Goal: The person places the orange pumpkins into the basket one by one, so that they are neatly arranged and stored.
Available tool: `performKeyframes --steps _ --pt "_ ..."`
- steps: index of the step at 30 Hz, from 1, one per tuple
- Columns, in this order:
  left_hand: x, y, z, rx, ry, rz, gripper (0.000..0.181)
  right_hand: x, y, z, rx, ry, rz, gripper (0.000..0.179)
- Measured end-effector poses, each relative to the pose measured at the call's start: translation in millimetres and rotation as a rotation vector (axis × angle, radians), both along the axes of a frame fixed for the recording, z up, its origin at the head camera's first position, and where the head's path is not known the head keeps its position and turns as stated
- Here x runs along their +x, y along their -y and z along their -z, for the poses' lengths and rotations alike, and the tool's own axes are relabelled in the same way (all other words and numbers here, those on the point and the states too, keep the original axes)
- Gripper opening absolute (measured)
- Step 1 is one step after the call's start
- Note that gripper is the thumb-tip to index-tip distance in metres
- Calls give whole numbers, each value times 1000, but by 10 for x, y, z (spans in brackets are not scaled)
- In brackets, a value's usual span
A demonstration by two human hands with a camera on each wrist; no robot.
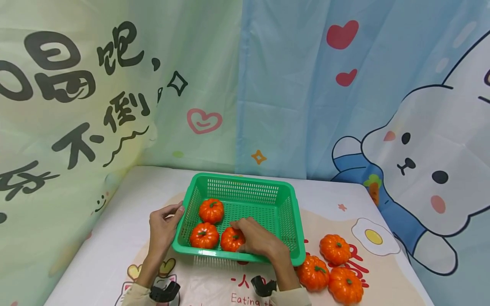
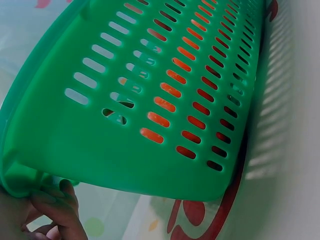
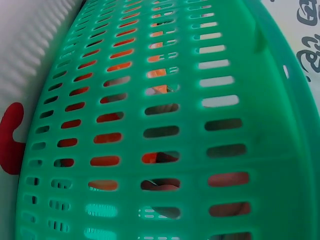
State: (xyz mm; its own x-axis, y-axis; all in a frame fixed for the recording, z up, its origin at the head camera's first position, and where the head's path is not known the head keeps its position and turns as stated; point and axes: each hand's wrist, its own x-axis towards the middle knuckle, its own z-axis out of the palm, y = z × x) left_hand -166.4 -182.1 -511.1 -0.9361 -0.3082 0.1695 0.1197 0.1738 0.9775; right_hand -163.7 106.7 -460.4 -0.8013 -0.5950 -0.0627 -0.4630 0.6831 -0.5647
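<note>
A green plastic basket (image 1: 245,177) with slotted walls stands on the table, its rim held at the left end by my left hand (image 1: 162,227). In the left wrist view, curled fingers (image 2: 55,207) show at that rim. Inside the basket, toward its left, lie a small orange pumpkin (image 1: 212,211) and, in front of it, a second pumpkin (image 1: 204,236). My right hand (image 1: 260,238) reaches over the front rim and grips a third pumpkin (image 1: 231,239) beside them. From the right wrist, the basket wall (image 3: 280,150) hides most of that hand; only bits show through the slots.
To the right of the basket, three more pumpkins sit close together: one behind (image 1: 335,249), one at the left (image 1: 314,274) near the basket corner, and one in front (image 1: 346,285). A printed cloth (image 1: 383,272) covers the table. A cartoon curtain (image 1: 275,85) hangs behind.
</note>
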Motion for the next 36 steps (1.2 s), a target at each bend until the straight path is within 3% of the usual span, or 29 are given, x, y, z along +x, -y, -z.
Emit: performKeyframes --steps 11,26,36 --pt "-8 -2 6 -16 3 -9 24 20 -3 -42 29 26 37 74" --pt "-8 6 -11 -41 18 -23 25 20 -152 -98 -38 89 114 81" --pt "-6 -10 -15 -44 22 -25 24 35 -284 -145 -64 63 148 81"
